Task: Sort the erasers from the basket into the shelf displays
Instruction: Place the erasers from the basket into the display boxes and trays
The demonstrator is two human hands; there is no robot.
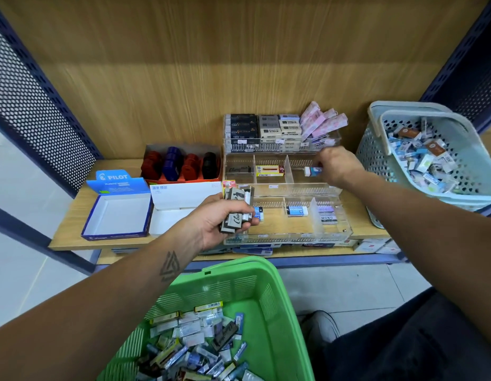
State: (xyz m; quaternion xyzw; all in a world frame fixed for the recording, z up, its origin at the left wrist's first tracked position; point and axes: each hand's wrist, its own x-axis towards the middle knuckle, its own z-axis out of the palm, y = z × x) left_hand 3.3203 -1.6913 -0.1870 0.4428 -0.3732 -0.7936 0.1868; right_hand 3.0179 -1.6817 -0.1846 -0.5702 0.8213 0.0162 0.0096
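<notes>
A clear acrylic tiered display tray (332, 188) with divider walls sits on the light wooden shelf (71, 215), and everything else is placed from it. Over its middle tier, at the right-hand compartment, the right hand (338, 166) reaches in with fingers curled down and pinches a small white eraser in a blue sleeve (311, 171), which lies in or just above that compartment. Left of it in the same tier lie a yellow and red boxed eraser (269, 171) and a dark sleeved eraser with script lettering (240, 169). In front of the tray's left end, the left hand (222, 224) grips a bundle of grey-brown sleeved erasers (236, 209), fingers wrapped round them. The front tier holds a blue and white eraser (297, 211) and a purple-striped MONO eraser (327, 214), each in its own compartment. The back tier is packed with black, grey and white boxes and pink packets (322, 119). Left of the tray stand an open cardboard box of red, blue and black stamps (181, 163) and an open blue PILOT box (116, 213). Right of the tray a pale blue perforated plastic basket (376, 149) holds mixed erasers. Below the shelf, nearest the person, a green plastic basket (266, 284) holds a heap of erasers.
</notes>
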